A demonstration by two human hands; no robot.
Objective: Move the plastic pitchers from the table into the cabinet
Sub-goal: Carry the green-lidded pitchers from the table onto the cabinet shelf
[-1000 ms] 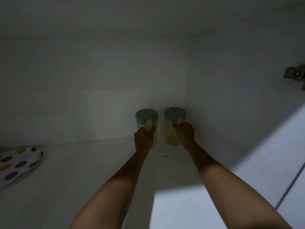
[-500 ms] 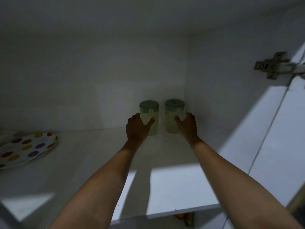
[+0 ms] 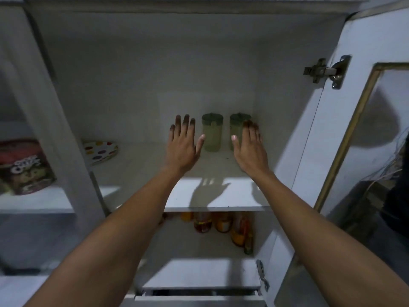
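1. Both pitchers, left pitcher point(image 3: 212, 132) and right pitcher point(image 3: 238, 129), stand upright at the back of the cabinet shelf point(image 3: 221, 196), side by side.
2. Left hand point(image 3: 182, 145) and right hand point(image 3: 250, 149) are empty, fingers spread apart.
3. Draw the arms straight out, clear of the open door point(image 3: 363, 129).

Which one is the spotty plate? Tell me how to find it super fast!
Look at the open white cabinet and its upper shelf, where two green-lidded pitchers stand at the back. Go left along that shelf to its far left side, past the left hand. The plate lies there alone, the only flat thing, white with big coloured dots.
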